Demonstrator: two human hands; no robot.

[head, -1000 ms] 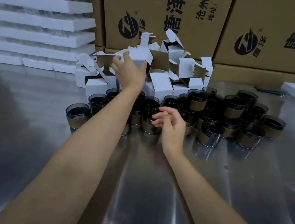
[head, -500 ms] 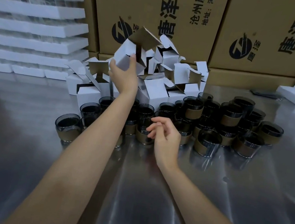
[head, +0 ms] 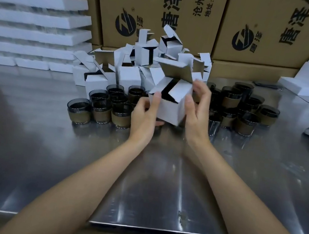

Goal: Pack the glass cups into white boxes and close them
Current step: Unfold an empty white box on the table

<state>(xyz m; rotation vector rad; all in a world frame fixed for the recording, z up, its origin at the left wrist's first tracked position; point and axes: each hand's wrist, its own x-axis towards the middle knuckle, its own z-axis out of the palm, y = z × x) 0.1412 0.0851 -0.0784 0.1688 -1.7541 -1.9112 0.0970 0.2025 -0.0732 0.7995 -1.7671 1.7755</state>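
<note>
One white box (head: 170, 109) hung tilted above the steel table (head: 45, 151), mouth up and flap raised behind. The left hand (head: 146, 115) pinched its near corner and the right hand (head: 198, 113) gripped its side. Beyond stood glass cups (head: 100, 111), too overlapped to count, then piled open boxes (head: 130, 73).

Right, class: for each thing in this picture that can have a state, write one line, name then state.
Held white box: tilted, top flap open.
Left hand: grips the box's lower left corner.
Right hand: holds the box's right side.
Glass cups: upright on the table, unpacked.
Piled white boxes: flaps open.
</note>
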